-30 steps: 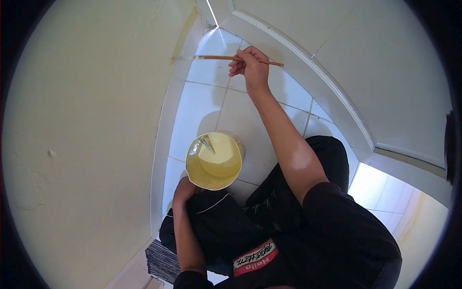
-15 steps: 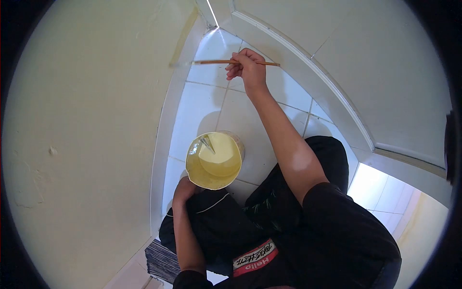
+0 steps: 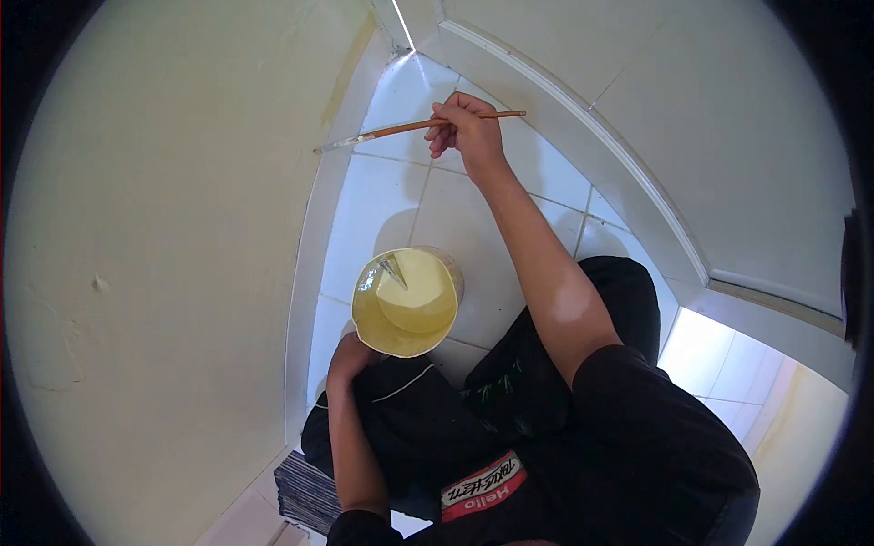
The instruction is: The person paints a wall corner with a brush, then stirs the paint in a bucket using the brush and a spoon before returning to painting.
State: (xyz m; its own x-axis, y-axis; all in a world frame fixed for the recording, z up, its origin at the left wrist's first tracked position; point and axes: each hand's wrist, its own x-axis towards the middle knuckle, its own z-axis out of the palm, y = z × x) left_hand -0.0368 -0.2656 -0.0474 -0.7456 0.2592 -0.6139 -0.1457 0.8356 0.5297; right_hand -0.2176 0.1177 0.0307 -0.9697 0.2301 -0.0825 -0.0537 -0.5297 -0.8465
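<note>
My right hand (image 3: 466,130) grips a thin wooden-handled paintbrush (image 3: 401,128) out in front of me. Its bristle tip touches the bottom of the cream wall (image 3: 164,227), just above the white skirting (image 3: 305,264). My left hand (image 3: 350,357) holds a cut-open container of pale yellow paint (image 3: 405,303) from below, close to my knee. The container is partly full and coated with paint inside.
I am crouched on a white tiled floor (image 3: 382,209) in a corner between the cream wall and a white door frame (image 3: 583,118). My legs in black clothing (image 3: 510,409) fill the foreground. A dark ribbed mat (image 3: 305,496) lies at the bottom left.
My right hand has tilted the brush: the tip has slid down and left along the wall's bottom edge, and the handle end has risen. The paint container has not moved.
</note>
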